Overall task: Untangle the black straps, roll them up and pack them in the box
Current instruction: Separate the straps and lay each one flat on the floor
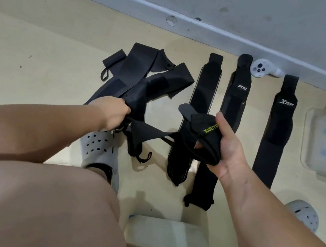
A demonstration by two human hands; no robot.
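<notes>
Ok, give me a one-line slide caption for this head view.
Left hand grips the tangled black fabric straps while the right hand holds a black strap with yellow lettering.

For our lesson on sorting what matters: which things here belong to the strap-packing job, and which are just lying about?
Job:
tangled straps, gripped by the left hand
XUEYIN strap, in the right hand
flat straps on the floor
clear box

Lying about:
white controller by the wall
clogs, being worn
</notes>
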